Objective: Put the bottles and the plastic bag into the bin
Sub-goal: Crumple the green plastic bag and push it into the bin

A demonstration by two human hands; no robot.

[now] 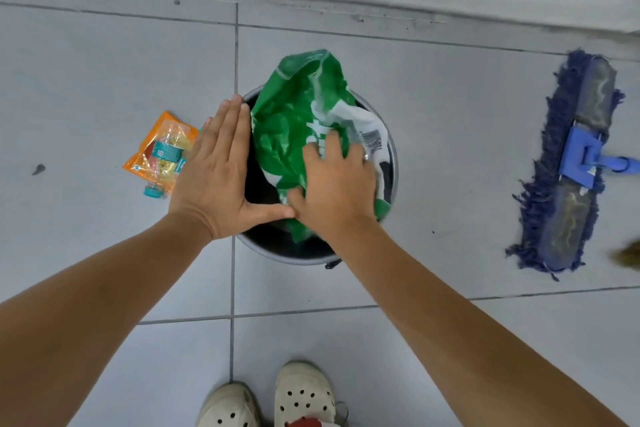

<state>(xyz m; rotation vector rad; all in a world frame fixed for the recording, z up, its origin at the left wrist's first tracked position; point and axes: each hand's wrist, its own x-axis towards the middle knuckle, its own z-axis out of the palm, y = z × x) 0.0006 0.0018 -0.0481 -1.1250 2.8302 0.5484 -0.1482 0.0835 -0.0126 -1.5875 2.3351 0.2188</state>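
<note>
A round grey bin [277, 255] stands on the tiled floor straight below me. A crumpled green and white plastic bag [294, 114] sits in its mouth and sticks up over the far rim. My right hand [337, 189] presses flat on top of the bag, fingers spread. My left hand [216, 170] hovers flat and empty over the bin's left rim, fingers straight. A clear crushed bottle [166, 152] with a teal label and cap lies on an orange wrapper [147, 152] on the floor, just left of my left hand.
A blue flat mop [571, 163] lies on the floor to the right, its handle running off frame. A wall base runs along the top. My two light clogs [266, 399] stand at the bottom. A small dark speck [38, 169] lies far left.
</note>
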